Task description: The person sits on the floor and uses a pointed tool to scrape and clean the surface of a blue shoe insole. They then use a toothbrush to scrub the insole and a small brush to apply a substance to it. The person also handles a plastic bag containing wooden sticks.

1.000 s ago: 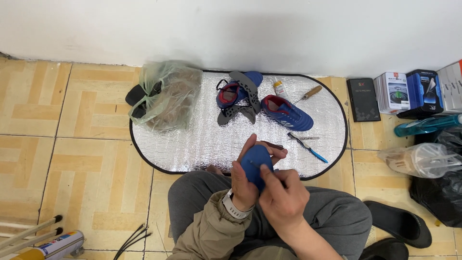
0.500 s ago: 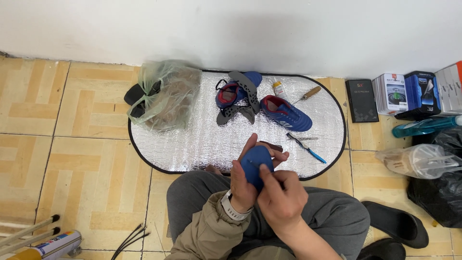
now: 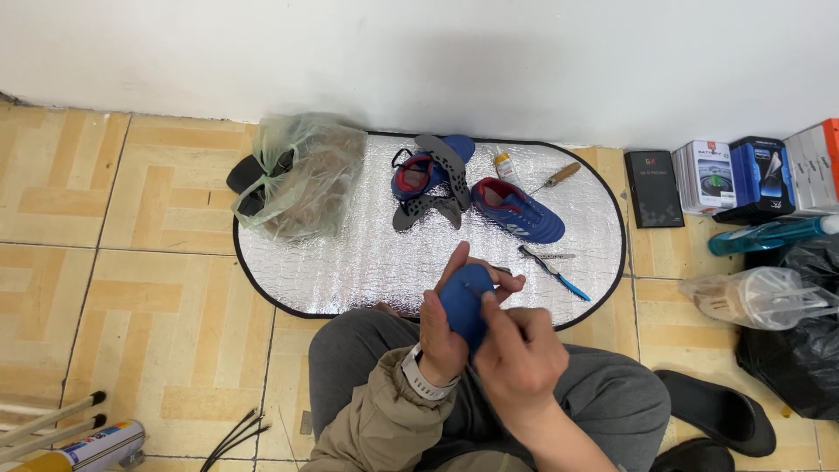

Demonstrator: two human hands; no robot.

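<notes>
My left hand [image 3: 440, 330], with a pale watch on its wrist, grips a blue shoe piece [image 3: 463, 301] and holds it upright over my lap. My right hand [image 3: 517, 351] is pressed against the near side of that piece, thumb and fingers pinched together at its surface. Whether they also pinch something thin is too small to tell. Beyond my hands, a blue shoe [image 3: 522, 214] with a red lining lies on a silver mat [image 3: 350, 258]. A second blue shoe [image 3: 418, 175] lies with grey sole parts [image 3: 447, 164] across it.
On the mat are a small glue bottle [image 3: 504, 165], a wooden-handled awl [image 3: 559, 176], a blue-handled tool [image 3: 558, 270] and a plastic bag [image 3: 304, 179] over black sandals [image 3: 252, 179]. Boxes [image 3: 730, 175], a teal bottle [image 3: 769, 234], bags [image 3: 800, 350] and black slippers [image 3: 718, 413] crowd the right. A can [image 3: 87, 447] and cables [image 3: 232, 432] lie at the lower left.
Both hands stay on the blue piece, with only slight shifts of the fingers. Nothing on the mat has moved.
</notes>
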